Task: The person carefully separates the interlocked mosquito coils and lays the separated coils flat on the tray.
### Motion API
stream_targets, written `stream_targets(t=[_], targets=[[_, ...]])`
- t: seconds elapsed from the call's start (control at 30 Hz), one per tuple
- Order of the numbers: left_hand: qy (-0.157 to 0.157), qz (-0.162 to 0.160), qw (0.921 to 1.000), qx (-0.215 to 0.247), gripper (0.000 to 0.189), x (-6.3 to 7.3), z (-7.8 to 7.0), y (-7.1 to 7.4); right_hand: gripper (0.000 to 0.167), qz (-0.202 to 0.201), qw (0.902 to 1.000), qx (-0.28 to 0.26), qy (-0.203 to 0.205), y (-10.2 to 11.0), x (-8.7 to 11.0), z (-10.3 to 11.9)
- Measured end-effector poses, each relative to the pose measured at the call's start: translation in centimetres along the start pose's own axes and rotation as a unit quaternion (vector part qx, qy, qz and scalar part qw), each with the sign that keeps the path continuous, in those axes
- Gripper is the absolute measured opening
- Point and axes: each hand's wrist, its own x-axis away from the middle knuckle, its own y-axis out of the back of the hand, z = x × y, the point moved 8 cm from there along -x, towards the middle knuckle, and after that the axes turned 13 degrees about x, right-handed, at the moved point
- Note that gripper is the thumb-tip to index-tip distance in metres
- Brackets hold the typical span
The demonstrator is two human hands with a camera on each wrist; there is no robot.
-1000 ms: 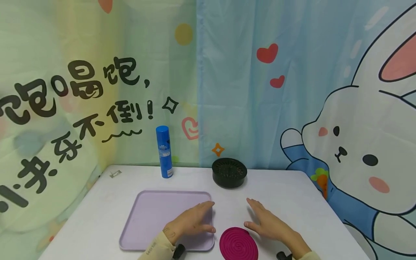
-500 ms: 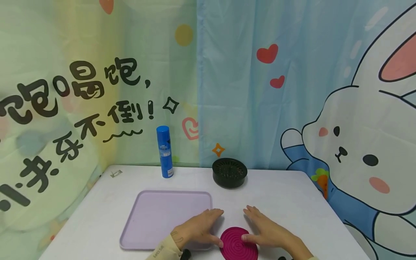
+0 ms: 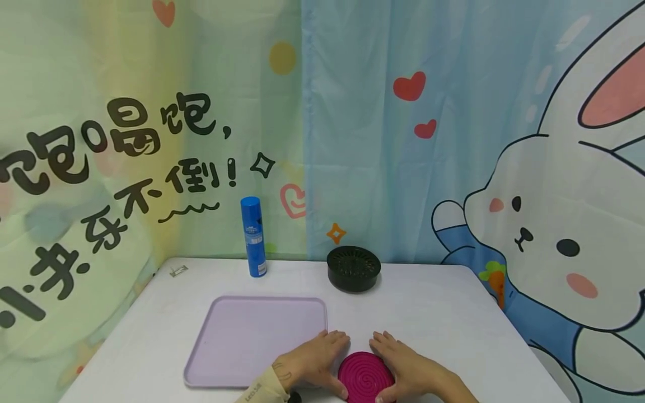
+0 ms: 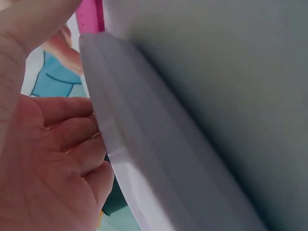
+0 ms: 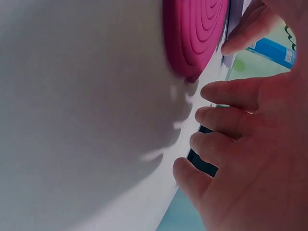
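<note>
A magenta spiral mosquito coil (image 3: 365, 376) lies flat on the white table at the front. My left hand (image 3: 314, 361) is at its left side, fingers stretched forward and thumb right at the coil's edge. On the other side my right hand (image 3: 410, 366) mirrors it, its thumb overlapping the coil's lower right edge in the head view. In the right wrist view the coil (image 5: 197, 38) shows beyond extended fingers that are not curled round it. The left wrist view has the lilac tray's raised edge (image 4: 130, 120) beside the left hand's fingers.
The flat lilac tray (image 3: 262, 336) lies left of the coil, close to the left hand. Farther back stand a blue spray can (image 3: 253, 240) and a round black slotted container (image 3: 354, 271). A small metal clip-like piece (image 3: 178, 271) lies at the back left corner. A printed curtain hangs behind.
Both hands have come inward and nearer the person, closing in on the two sides of the coil. The coil, tray, can and container stay in place; the head view shifts slightly.
</note>
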Motion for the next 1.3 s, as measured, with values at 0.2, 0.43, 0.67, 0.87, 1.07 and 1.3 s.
stream_targets(t=[0.2,0.43,0.67,0.87,1.07,1.3], targets=[[-0.011,0.014,0.9993,-0.033,0.099,-0.3,-0.6,-0.4,0.108,-0.001,0.9996,0.022,0.017,-0.2,0.2,0.7],[-0.029,0.022,0.9977,-0.057,0.095,-0.4,-1.1,-0.8,0.105,-0.01,0.9984,0.037,0.042,-0.2,0.5,1.1],[-0.052,0.021,0.9958,-0.073,0.093,-0.4,-1.8,-0.8,0.107,0.0,0.999,0.038,0.025,-0.3,0.5,1.3],[-0.077,0.022,0.9937,-0.078,0.093,-0.2,-2.6,-0.8,0.108,0.006,0.9997,0.024,-0.004,-0.1,0.7,1.5],[-0.084,0.019,0.9929,-0.082,0.092,-0.3,-3.1,-0.8,0.108,0.005,0.9995,0.02,-0.022,0.1,0.6,1.7],[-0.086,0.018,0.9934,-0.074,0.091,-0.8,-2.9,-1.2,0.11,0.015,0.9988,-0.013,-0.044,-0.1,0.4,1.5]])
